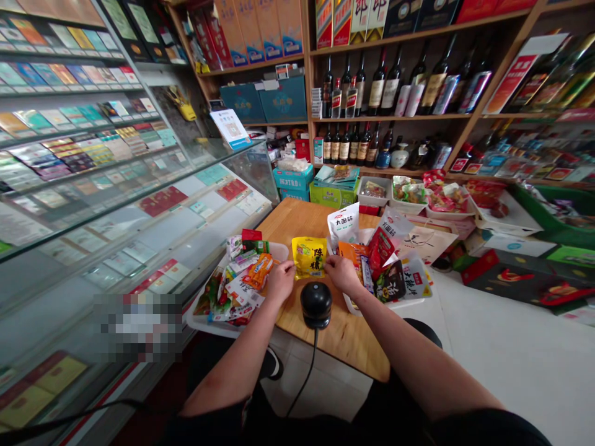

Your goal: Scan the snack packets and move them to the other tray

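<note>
A yellow snack packet [309, 256] with dark lettering is held upright over the wooden table, its face toward me. My left hand [281, 280] pinches its left edge, and my right hand [343, 275] pinches the right edge. Just in front of the packet stands a black, round-topped device [316, 305] with a cable running down toward me. Left of my left hand is a white tray [198, 321] heaped with mixed snack packets. Beside my right hand, a white bin [421, 300] holds larger bags, among them a white pouch [344, 223] and a red one [388, 244].
The wooden table [346, 347] lies between a glass display counter [186, 179] on the left and wooden bottle shelves [395, 116] behind. Teal and green boxes [332, 193] stand beyond the table. Several snack-filled trays [409, 203] and a green crate [558, 217] line the right side.
</note>
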Available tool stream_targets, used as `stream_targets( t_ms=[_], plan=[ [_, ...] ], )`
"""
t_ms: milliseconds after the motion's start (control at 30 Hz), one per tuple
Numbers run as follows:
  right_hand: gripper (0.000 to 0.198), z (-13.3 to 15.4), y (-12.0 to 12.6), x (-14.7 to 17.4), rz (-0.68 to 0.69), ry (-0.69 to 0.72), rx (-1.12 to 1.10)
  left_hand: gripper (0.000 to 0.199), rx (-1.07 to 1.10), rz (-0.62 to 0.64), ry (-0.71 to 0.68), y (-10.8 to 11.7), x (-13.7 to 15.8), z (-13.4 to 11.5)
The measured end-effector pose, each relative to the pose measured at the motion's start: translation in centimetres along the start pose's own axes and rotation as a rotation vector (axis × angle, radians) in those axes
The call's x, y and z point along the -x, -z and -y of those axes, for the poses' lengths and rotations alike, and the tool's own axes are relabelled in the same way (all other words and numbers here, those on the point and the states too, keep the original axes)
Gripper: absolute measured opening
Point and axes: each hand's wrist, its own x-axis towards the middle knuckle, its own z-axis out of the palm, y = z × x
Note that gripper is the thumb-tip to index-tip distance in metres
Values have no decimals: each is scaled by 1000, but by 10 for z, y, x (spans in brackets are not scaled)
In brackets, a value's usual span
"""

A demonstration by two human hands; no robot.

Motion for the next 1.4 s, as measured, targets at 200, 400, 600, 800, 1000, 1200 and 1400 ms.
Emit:
stream_targets(
  t_ms=[200,400,600,800,1000,1200,1400],
  plan=[
    [17,9,33,-14,-69,13,-31,21,14,-46,-152,2,-20,-32],
    [22,3,80,-43,-170,1,64,16,130,33,-187,-17,-51,-75],
    [20,-28,112,-76,-212,12,113,21,97,131,-163,-46,-87,-105],
    [22,-58,105,-101,-189,-59,156,17,64,150,-106,-79,-119,-101],
    [25,-70,87,-112,-193,-124,188,21,103,194,-71,-99,-135,-84],
    [27,-66,82,-125,-104,-175,272,28,36,195,-76,-106,-144,-82],
    [28,-61,68,-124,-14,-176,287,30,-15,205,-30,-110,-148,-72]
  ],
)
